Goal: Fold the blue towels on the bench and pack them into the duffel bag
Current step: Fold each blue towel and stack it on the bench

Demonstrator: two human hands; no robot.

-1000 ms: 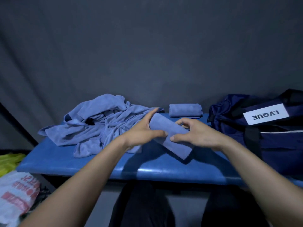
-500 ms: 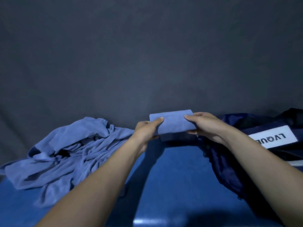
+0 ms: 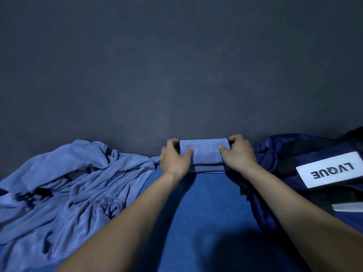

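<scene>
A folded blue towel (image 3: 204,152) sits at the back of the blue bench (image 3: 206,222), on top of another folded towel (image 3: 208,168) whose edge shows beneath it. My left hand (image 3: 173,159) grips its left end and my right hand (image 3: 238,154) grips its right end, thumbs on top. A heap of unfolded blue towels (image 3: 68,185) covers the bench's left side. The navy duffel bag (image 3: 314,183) with a white LVQUE label stands on the right, touching my right forearm.
A dark grey wall (image 3: 176,65) rises directly behind the bench and fills the upper view. Bare bench surface lies between the towel heap and the bag.
Both hands carried the folded towel from the bench's middle to the back and lowered it onto the other folded towel. My view moved closer and lower.
</scene>
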